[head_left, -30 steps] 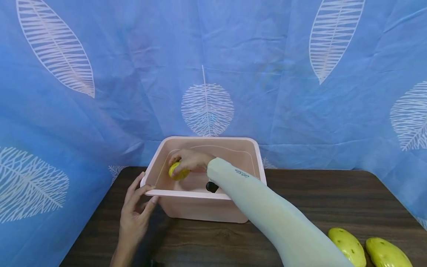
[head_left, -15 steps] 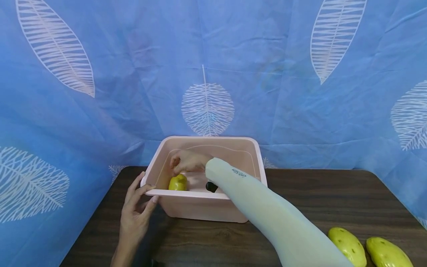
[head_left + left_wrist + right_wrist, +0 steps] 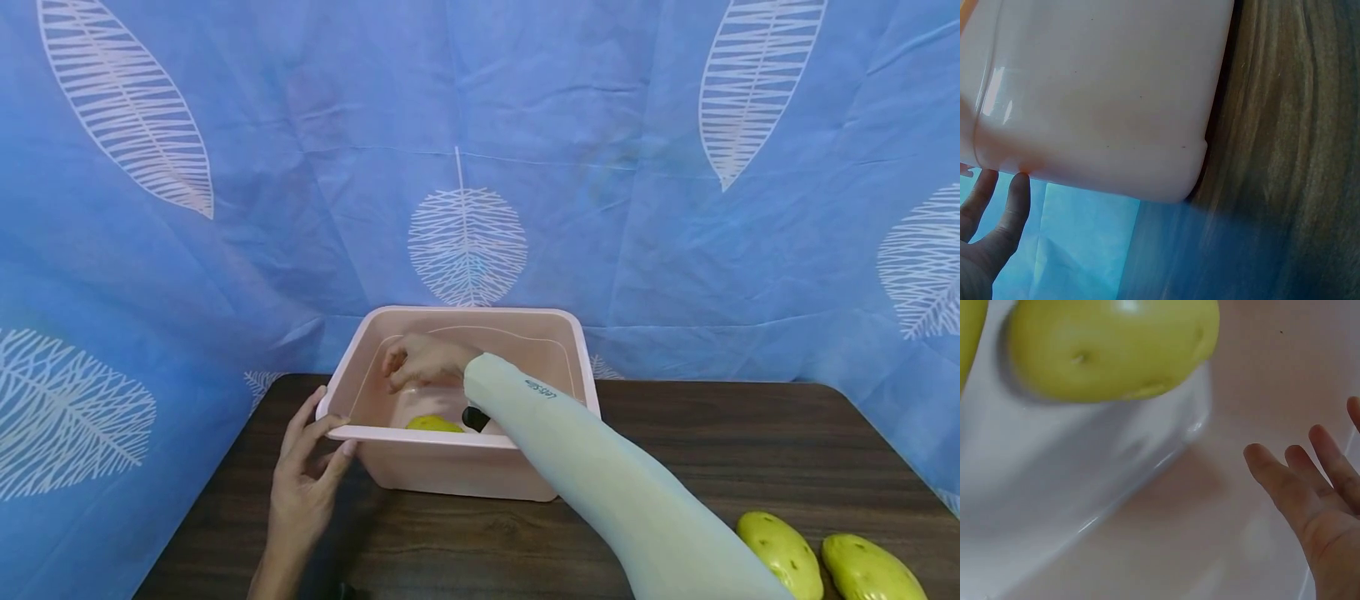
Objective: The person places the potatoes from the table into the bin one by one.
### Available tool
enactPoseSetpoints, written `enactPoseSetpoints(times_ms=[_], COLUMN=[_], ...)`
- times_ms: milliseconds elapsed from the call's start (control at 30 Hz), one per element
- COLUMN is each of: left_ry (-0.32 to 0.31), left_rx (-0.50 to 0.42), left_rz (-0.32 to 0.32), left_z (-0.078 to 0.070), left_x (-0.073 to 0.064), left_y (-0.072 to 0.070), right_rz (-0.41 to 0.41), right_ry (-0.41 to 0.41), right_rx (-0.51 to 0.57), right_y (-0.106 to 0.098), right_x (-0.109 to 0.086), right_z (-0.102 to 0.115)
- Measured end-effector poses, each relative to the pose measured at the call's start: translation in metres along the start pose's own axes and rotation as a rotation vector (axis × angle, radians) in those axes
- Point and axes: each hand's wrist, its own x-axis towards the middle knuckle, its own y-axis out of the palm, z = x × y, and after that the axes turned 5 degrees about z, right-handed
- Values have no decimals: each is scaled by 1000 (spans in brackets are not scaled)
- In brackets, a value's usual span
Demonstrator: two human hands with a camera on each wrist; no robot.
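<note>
Tub (image 3: 442,469) and pale sleeve (image 3: 585,467) are hiding much from the head camera: the near rim is covering all but the top of the yellow potato (image 3: 435,423) lying inside, and a black object (image 3: 475,418) beside it is too dark to make out. The right wrist view is cutting off one potato at its top and showing a mere strip of another yellow piece (image 3: 969,337); which of them is peeping over the rim, I cannot tell. Two further potatoes (image 3: 873,569) are lying on the table (image 3: 712,450), the frame's bottom edge clipping both.

The right hand (image 3: 426,361) is hanging inside the tub, released and clear of the potatoes, its fingers spreading loosely. The left hand (image 3: 303,487) is grasping the tub's near-left corner, thumb below the rim.

Half a second ago the potato was standing taller beneath the right fingers; now it is lying lower and farther right. Both hands are staying nearly put.
</note>
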Motion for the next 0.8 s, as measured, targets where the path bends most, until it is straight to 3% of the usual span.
enactPoseSetpoints(times_ms=[467,800], left_ry=[22,24], left_rx=[-9,-10], left_rz=[-1,5], left_z=[-1,-1], left_x=[1,0], left_y=[0,0], right_rz=[-20,-43], right_ry=[37,6], right_rx=[46,52], right_y=[-11,-23], right_x=[-6,-14], right_z=[3,8])
